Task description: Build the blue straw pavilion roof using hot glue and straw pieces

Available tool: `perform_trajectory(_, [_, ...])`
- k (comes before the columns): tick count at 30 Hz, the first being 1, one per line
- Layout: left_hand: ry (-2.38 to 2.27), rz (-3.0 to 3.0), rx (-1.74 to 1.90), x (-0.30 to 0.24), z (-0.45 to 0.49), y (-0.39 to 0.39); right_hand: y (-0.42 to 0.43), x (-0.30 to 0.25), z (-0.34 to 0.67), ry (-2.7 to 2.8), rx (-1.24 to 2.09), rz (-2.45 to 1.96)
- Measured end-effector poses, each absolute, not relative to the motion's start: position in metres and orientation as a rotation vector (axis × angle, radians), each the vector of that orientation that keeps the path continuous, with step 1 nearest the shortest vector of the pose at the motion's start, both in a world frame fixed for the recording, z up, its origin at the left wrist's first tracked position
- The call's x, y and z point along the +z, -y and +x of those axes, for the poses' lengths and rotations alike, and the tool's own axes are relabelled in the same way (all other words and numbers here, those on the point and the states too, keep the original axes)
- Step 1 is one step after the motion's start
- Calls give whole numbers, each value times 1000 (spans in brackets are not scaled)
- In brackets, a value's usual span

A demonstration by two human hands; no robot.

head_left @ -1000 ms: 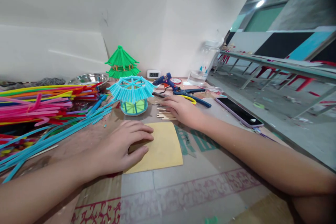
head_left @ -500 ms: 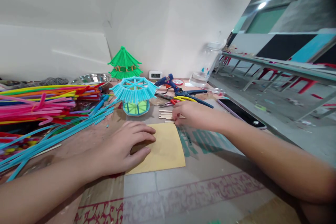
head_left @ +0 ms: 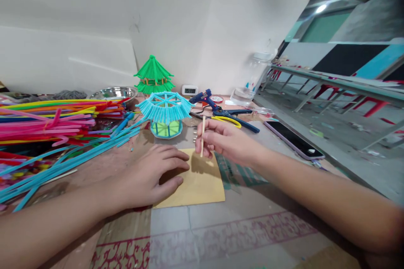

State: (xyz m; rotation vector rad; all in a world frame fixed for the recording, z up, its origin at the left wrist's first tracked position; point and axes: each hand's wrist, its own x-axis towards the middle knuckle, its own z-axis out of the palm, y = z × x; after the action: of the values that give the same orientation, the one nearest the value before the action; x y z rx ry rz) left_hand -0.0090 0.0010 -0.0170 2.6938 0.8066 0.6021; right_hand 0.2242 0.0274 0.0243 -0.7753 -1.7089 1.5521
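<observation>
Between the thumb and fingers of my right hand (head_left: 217,138) is a short wooden stick (head_left: 202,143), held upright over the far edge of a yellow sheet (head_left: 202,185). My left hand (head_left: 162,170) rests on the left part of that sheet, fingers loosely spread and nothing in them. The ends of several more wooden sticks (head_left: 195,136) peek out behind my right hand, which hides the rest. Just beyond my hands stands a small pavilion (head_left: 166,113) with a light-blue pipe-cleaner roof. A green tiered pipe-cleaner roof piece (head_left: 153,73) is behind it.
Colourful pipe cleaners (head_left: 47,122) are heaped at left, near a metal bowl (head_left: 115,92). At the back are a small digital clock (head_left: 190,90), a glue gun (head_left: 205,97), blue-handled pliers (head_left: 235,115) and a clear jug (head_left: 251,77). A phone (head_left: 293,139) lies at right.
My right hand has picked up one wooden stick from the pile and brought it nearer, over the yellow sheet. My left hand stays in place; the view has shifted slightly.
</observation>
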Motion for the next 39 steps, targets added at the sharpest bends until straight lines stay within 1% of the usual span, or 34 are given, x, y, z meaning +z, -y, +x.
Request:
perform_trajectory(3, [-794, 2693, 607, -19, -10, -2, -24, 9, 220, 1652, 1636, -706])
perform_trajectory(9, [-797, 2688, 630, -19, -10, 0, -20, 4, 219, 1668, 1635, -625])
perform_trajectory(14, [-816, 2684, 626, -17, -9, 1, -14, 8, 217, 1781, 1474, -700])
perform_trajectory(22, [-757, 2682, 663, -17, -8, 0, -1, 16, 214, 2030, 1243, -607])
perform_trajectory(25, [-756, 2672, 645, -15, -8, 1, 1, 17, 214, 2066, 1214, -607])
perform_trajectory(31, [-782, 2684, 608, -16, -9, 0, 2, 14, 213, 1854, 1425, -663])
perform_trajectory(39, [-785, 2708, 549, -14, -11, -1, -8, 15, 217, 1704, 1545, -633])
